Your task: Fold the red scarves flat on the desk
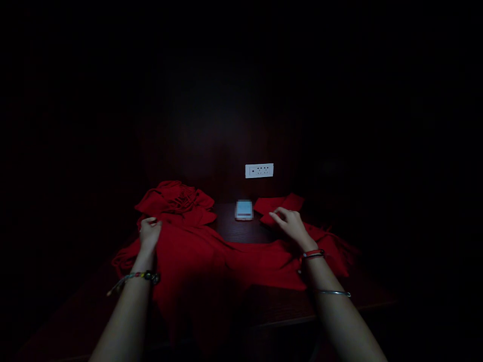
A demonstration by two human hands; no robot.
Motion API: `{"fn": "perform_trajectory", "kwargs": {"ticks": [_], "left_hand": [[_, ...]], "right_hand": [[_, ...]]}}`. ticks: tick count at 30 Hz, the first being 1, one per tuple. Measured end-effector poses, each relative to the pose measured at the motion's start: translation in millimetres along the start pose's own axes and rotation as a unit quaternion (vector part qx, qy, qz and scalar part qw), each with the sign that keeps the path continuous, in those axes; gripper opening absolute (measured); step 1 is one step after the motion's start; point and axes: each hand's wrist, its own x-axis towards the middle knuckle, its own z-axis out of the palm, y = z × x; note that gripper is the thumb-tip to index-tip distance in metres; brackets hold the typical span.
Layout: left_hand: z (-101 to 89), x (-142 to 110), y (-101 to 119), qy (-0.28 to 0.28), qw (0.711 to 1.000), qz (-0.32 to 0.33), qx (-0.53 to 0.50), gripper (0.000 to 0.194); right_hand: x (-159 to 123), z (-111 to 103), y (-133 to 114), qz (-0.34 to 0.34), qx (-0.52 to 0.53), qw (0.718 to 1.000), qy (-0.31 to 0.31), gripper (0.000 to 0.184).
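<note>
A long red cloth (196, 251) lies across the dark tabletop, its near left part hanging over the front edge. My left hand (149, 234) is closed at the cloth's left side, with fingers curled and the cloth's edge seemingly pinched between them. Above the cloth's right part is my right hand (290, 224), its thumb and forefinger held apart and nothing visible between them. Behind my left hand sits a bunched red heap of cloth (175, 198) with thin strands on top. More red cloth (281, 202) lies flat just beyond my right hand.
A small device with a lit, blurred screen (244, 210) stands at the back of the dark table (234, 232). On the wall behind is a white socket plate (259, 171). The table's front edge (287, 322) shows faintly, and the surroundings are very dark.
</note>
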Motion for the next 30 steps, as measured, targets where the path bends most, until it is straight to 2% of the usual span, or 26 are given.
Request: {"fn": "perform_trajectory", "kwargs": {"ticks": [2, 5, 7, 9, 13, 16, 18, 20, 24, 26, 28, 30], "left_hand": [[8.7, -12.4, 14.6, -0.008, 0.995, 0.037, 0.088, 0.03], [14.3, -29.8, 38.6, -0.044, 0.973, 0.167, 0.151, 0.035], [15.2, -39.1, 50.7, -0.113, 0.95, 0.262, 0.125, 0.034], [17.0, -48.2, 58.7, -0.203, 0.916, 0.332, 0.1, 0.034], [26.2, -67.3, 64.6, -0.377, 0.836, 0.387, 0.094, 0.036], [34.8, -76.5, 61.6, -0.452, 0.798, 0.384, 0.103, 0.038], [39.0, -77.7, 57.1, -0.469, 0.795, 0.369, 0.113, 0.042], [41.3, -76.2, 52.9, -0.458, 0.807, 0.352, 0.117, 0.045], [43.1, -72.3, 51.0, -0.416, 0.835, 0.343, 0.108, 0.035], [43.9, -70.8, 51.7, -0.397, 0.842, 0.352, 0.102, 0.032], [43.7, -68.8, 51.6, -0.368, 0.853, 0.357, 0.098, 0.032], [41.0, -66.1, 51.2, -0.337, 0.866, 0.357, 0.093, 0.032]], "right_hand": [[-0.8, 13.4, -5.3, -0.044, 0.041, 0.994, -0.094, 0.031], [-4.6, 28.1, -9.0, -0.072, 0.064, 0.972, -0.214, 0.039], [-7.5, 33.6, -9.5, -0.075, 0.057, 0.949, -0.302, 0.046], [-9.5, 36.7, -10.5, -0.077, 0.059, 0.927, -0.362, 0.049], [-10.0, 41.2, -15.2, -0.096, 0.069, 0.921, -0.371, 0.05], [-8.3, 44.2, -16.3, -0.116, 0.041, 0.925, -0.359, 0.033], [-7.2, 44.4, -15.4, -0.123, 0.018, 0.935, -0.333, 0.024], [-6.9, 43.4, -14.6, -0.121, 0.016, 0.944, -0.306, 0.024], [-9.5, 45.6, -17.6, -0.135, 0.037, 0.938, -0.318, 0.028], [-10.9, 49.4, -20.4, -0.14, 0.017, 0.934, -0.329, 0.021], [-10.8, 51.4, -22.3, -0.128, -0.009, 0.942, -0.309, 0.01], [-8.6, 49.1, -22.9, -0.107, -0.032, 0.959, -0.259, 0.015]]}}
